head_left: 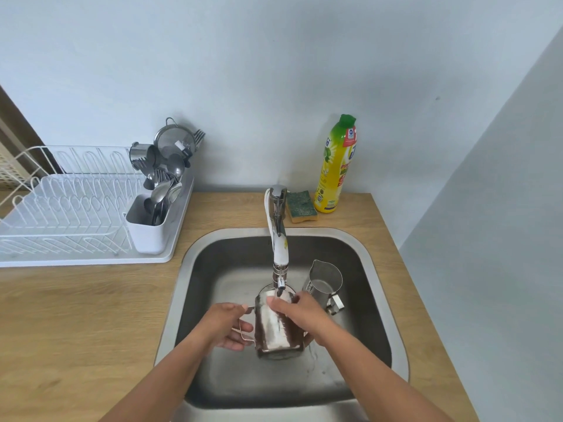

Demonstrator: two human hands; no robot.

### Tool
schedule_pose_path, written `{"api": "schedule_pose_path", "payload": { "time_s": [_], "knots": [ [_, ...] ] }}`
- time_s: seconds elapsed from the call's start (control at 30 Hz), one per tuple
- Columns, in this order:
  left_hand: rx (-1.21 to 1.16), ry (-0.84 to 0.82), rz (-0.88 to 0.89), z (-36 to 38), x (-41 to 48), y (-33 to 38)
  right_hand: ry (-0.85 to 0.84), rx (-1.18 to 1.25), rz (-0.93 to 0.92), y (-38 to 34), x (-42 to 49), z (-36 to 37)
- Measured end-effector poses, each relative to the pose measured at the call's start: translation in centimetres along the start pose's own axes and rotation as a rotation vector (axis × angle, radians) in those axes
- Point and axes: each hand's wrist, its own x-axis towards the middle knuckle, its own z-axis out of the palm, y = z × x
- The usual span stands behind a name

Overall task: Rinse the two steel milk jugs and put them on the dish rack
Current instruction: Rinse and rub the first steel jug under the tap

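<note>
I hold a steel milk jug [274,333] over the steel sink [374,269], its mouth right under the tap spout [280,263]. My left hand [227,325] grips the jug's handle on its left side. My right hand [300,312] rests on the jug's rim and right wall, fingers reaching into the mouth. A second steel milk jug [323,280] stands upright in the sink to the right, handle toward me, untouched. The white wire dish rack [67,208] sits on the counter at the left and holds no jug.
A white cutlery caddy [149,229] full of spoons, forks and a strainer stands at the rack's right end. A green-and-yellow sponge [301,207] and a yellow dish-soap bottle [335,166] stand behind the sink. A wall closes off the right side of the wooden counter [76,330].
</note>
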Motion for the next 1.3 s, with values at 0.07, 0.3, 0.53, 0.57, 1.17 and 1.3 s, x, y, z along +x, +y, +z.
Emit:
{"api": "schedule_pose_path", "payload": {
  "time_s": [0.07, 0.3, 0.53, 0.57, 1.17, 1.3],
  "knots": [
    [0.011, -0.016, -0.02, 0.4, 0.1, -0.3, 0.048, -0.079, -0.034, 0.4, -0.5, -0.2],
    [0.042, -0.072, -0.005, 1.3, 0.2, -0.7, 0.118, -0.27, -0.14, 1.3, -1.6, -1.2],
    [0.047, -0.081, 0.039, 2.0, 0.3, -0.1, 0.181, -0.326, -0.264, 1.4, -2.9, -2.1],
    [0.046, -0.075, 0.043, 2.1, 0.3, 0.0, 0.192, -0.343, -0.274, 1.5, -3.0, -2.2],
    [0.019, 0.235, 0.364, 1.0, -0.9, 1.9, 0.301, -0.35, -0.521, 0.4, -1.0, -2.3],
    [0.167, 0.336, 0.453, 0.5, -1.7, 2.5, 0.315, -0.321, -0.521, -0.3, -0.4, -1.9]
  ]
}}
